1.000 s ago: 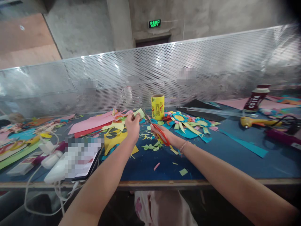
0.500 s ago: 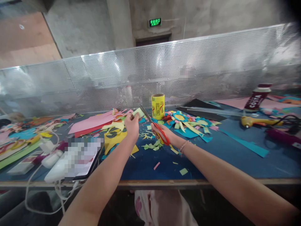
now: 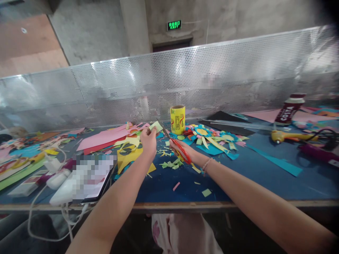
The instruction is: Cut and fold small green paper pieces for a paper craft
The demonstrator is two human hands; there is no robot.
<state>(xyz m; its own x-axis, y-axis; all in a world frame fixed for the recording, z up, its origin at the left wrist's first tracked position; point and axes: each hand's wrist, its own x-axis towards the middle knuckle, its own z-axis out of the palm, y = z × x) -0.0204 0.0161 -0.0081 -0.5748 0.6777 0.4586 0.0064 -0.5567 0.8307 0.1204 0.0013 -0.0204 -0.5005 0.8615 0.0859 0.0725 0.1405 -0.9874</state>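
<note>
The left hand (image 3: pixel 148 143) pinches a small green scrap (image 3: pixel 155 126) just above the bench (image 3: pixel 238 176), the right hand (image 3: pixel 185 151) is closed through red scissors (image 3: pixel 178 147) whose blades reach the scrap so near the fingertips (image 3: pixel 150 132) that a slip might nick them, while a bottle (image 3: pixel 290 109) far right reads COSTA and a green sign (image 3: pixel 174 25) seems to read EXIT.

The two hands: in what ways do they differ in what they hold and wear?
The left hand pinches a light green paper piece with its fingertips, while the right hand grips red scissors by the handles. The right hand's wrist wears a thin bracelet; the left hand's wrist is bare. Both hands hang close together over the blue table, and the scissors' blades point toward the paper.
</note>
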